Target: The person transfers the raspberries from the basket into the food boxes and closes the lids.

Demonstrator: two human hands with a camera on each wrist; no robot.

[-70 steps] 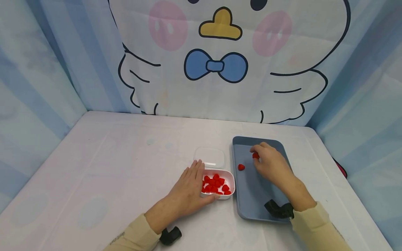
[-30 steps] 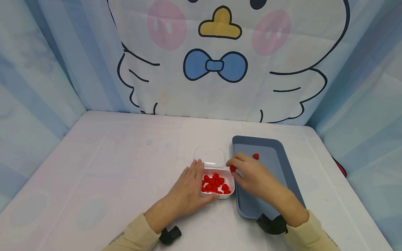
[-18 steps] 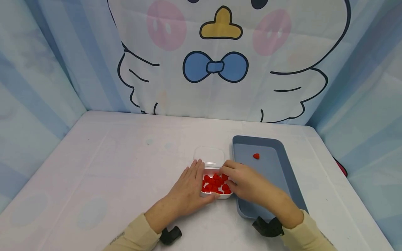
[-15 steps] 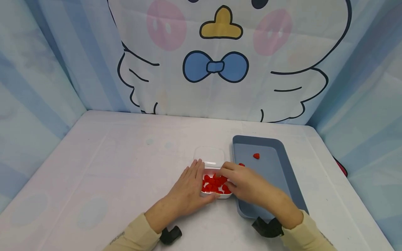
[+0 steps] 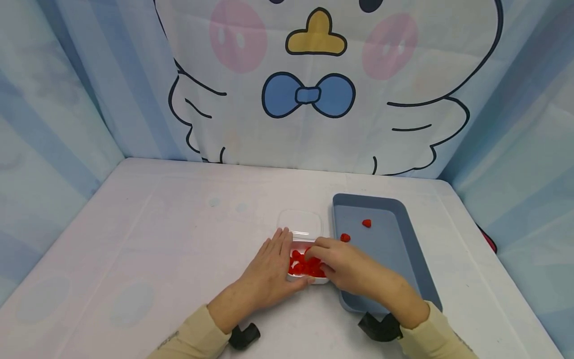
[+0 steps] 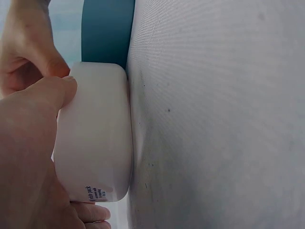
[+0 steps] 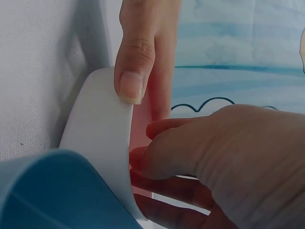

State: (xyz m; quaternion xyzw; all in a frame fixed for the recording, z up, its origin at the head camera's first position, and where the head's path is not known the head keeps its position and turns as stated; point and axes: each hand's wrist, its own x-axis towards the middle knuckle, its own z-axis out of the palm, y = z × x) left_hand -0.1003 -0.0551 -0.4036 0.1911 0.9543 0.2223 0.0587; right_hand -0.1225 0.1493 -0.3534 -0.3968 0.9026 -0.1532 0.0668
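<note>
A white box [image 5: 320,280] holding several small red berries, raspberry-like, stands at the table's middle right. Along its left side lies my left hand [image 5: 268,271], fingers straight, with the thumb against the near rim. The left wrist view shows that thumb at the rim of the box [image 6: 95,133]. My right hand [image 5: 347,264] reaches over the right rim with curled fingertips down among the berries. In the right wrist view, red shows at the right thumb [image 7: 167,155]; I cannot tell whether a berry is pinched there. One loose berry [image 5: 345,238] and another berry [image 5: 366,223] lie on the tray.
The blue-grey tray [image 5: 390,244] stands directly right of the box, and my right forearm crosses it. A clear plastic lid [image 5: 299,223] lies behind the box. A printed cloth [image 5: 309,139] hangs at the table's back edge, with blue curtains [image 5: 515,149] on both sides.
My right hand has carried a berry from the tray leftward to the box and moved deeper among the berries. The two tray berries show again. My left hand has stayed in place.
</note>
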